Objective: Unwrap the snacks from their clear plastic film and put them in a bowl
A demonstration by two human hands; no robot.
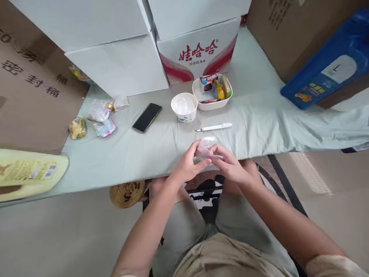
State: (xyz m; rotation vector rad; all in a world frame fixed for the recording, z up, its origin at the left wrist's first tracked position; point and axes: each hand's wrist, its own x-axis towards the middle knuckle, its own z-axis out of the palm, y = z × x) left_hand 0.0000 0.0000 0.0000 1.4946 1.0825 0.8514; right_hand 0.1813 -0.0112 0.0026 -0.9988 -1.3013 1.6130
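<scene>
Between both hands, at the front edge of the cloth-covered table [127,161], is a clear crinkled plastic bag [205,146]. My left hand [190,163] grips its left side, thumb toward the right. The fingers of my right hand [229,163] pinch its right side. Just beyond the bag lies a white utility knife [215,127]. Behind the knife stand a round paper bowl [184,109] with clear plastic in it and a white oval tray [215,104] with several wrapped snacks [218,89].
A black phone [147,117] lies left of the bowl. Several small packets [105,127] sit farther left, near a brown carton [34,84]. White boxes [198,54] are stacked at the back. A blue package [331,65] leans at right; a yellow-green package [31,173] lies at left.
</scene>
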